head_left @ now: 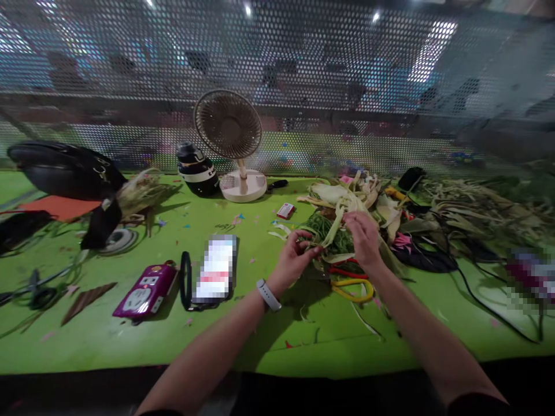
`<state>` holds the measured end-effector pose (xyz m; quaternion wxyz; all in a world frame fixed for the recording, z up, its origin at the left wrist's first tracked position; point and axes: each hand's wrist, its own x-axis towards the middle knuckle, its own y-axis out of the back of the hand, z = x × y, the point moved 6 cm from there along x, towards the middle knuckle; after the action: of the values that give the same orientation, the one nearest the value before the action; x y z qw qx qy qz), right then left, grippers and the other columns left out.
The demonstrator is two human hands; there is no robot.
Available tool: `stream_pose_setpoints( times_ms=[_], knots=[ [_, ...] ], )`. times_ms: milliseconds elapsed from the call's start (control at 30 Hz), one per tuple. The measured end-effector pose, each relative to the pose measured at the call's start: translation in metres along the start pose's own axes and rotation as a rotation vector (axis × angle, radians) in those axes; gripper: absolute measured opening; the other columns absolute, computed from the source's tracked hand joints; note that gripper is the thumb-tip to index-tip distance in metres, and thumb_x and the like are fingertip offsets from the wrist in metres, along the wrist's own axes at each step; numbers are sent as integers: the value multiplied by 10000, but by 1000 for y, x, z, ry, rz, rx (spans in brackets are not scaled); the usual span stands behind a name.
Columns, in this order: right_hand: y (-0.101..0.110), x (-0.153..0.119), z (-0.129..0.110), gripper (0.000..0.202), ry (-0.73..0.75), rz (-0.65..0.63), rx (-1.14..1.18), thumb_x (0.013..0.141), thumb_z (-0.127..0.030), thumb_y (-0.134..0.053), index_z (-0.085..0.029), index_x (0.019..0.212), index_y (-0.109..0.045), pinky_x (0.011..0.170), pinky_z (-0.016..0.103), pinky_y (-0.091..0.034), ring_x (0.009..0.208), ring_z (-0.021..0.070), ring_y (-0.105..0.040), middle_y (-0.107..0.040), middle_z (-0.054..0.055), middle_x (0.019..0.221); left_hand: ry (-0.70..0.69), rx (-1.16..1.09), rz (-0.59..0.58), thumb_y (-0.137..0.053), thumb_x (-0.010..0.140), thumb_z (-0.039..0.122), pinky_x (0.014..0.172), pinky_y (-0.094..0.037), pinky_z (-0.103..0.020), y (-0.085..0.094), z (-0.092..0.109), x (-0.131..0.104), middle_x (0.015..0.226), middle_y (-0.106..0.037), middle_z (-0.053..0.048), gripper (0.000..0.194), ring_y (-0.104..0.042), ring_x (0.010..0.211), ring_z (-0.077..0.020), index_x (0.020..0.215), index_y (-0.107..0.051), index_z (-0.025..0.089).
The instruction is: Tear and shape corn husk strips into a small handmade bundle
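A pale green corn husk strip runs between my two hands over a heap of dried husks and a tangle of thin green strands. My left hand, with a white band at the wrist, has its fingers curled and pinched at the strip's lower end. My right hand is on the upper part of the strip, fingers close together; its fingertips are partly hidden. Just below the hands lie a yellow loop handle and a red handle, perhaps of scissors or pliers.
On the green table stand a beige fan and a black bottle. A phone, a purple power strip and scissors lie left. Black cords and dried stalks lie right. A perforated screen rises behind.
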<state>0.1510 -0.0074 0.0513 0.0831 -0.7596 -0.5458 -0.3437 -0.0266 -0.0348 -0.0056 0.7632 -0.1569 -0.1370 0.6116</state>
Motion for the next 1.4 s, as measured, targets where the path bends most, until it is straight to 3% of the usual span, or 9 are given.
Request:
stream_pose_setpoints(
  times_ms=[100, 233, 400, 500, 600, 867, 1100, 1233, 1400],
  knots=[
    [12, 0, -29, 141, 248, 170, -258, 776, -347, -597, -207, 776, -583, 928, 407, -375, 976, 236, -525, -594, 61, 888, -40, 64, -40, -769, 641, 358, 594, -451, -198, -2, -1, 0, 638, -552, 76, 445, -579, 602, -78, 880, -427, 203],
    [-21, -7, -30, 236, 206, -218, -348, 855, -371, -517, -202, 715, -602, 858, 373, -391, 869, 207, -547, -609, 59, 826, -106, 181, -46, -734, 691, 318, 586, -416, -189, 0, 0, -1, 657, -487, 72, 375, -509, 601, -63, 853, -417, 203],
    [-56, -22, -7, 274, -163, -535, -61, 789, -440, -578, -189, 686, -621, 791, 341, -418, 788, 184, -564, -633, 40, 762, -153, 280, -72, -707, 713, 285, 625, -410, -197, 0, 3, -3, 707, -495, 52, 339, -504, 659, -72, 830, -402, 194],
    [-58, -25, 5, 270, -476, -509, 255, 727, -455, -628, -187, 746, -600, 743, 314, -448, 729, 161, -580, -642, 15, 739, -76, 227, -147, -699, 721, 313, 588, -402, -189, -4, -2, -2, 666, -484, 69, 357, -504, 609, -64, 847, -385, 199],
    [-55, -25, 8, 321, -605, -450, 401, 703, -471, -666, -191, 825, -567, 772, 308, -460, 777, 156, -605, -663, 18, 796, -13, 146, -203, -709, 710, 349, 565, -407, -187, -6, -8, -1, 627, -472, 85, 394, -517, 566, -60, 853, -372, 203],
    [-58, -30, 11, 390, -644, -528, 353, 649, -345, -730, -187, 977, -590, 723, 277, -464, 715, 132, -603, -641, -16, 737, 25, 182, -223, -728, 686, 362, 547, -393, -181, -7, -8, -2, 641, -475, 80, 401, -489, 554, -49, 817, -388, 195],
    [-62, -35, 14, 263, -657, -675, 234, 688, -412, -677, -165, 765, -627, 592, 262, -439, 611, 130, -548, -618, -8, 642, -64, 337, -224, -689, 713, 288, 598, -409, -203, -9, 0, -4, 687, -495, 53, 318, -501, 618, -67, 785, -395, 190],
    [-62, -36, 17, 371, -748, -512, 478, 597, -281, -743, -194, 929, -602, 580, 240, -445, 602, 115, -561, -616, -41, 652, -51, 320, -194, -700, 703, 301, 574, -401, -199, -6, -1, -2, 664, -500, 63, 322, -508, 594, -64, 793, -412, 186],
    [-47, -28, 8, 354, -720, -313, 749, 660, -395, -719, -221, 950, -615, 684, 268, -476, 670, 126, -588, -622, -22, 714, 97, 76, -213, -765, 650, 329, 580, -444, -192, -3, -8, 1, 614, -532, 82, 410, -559, 572, -62, 825, -423, 186]
  ],
)
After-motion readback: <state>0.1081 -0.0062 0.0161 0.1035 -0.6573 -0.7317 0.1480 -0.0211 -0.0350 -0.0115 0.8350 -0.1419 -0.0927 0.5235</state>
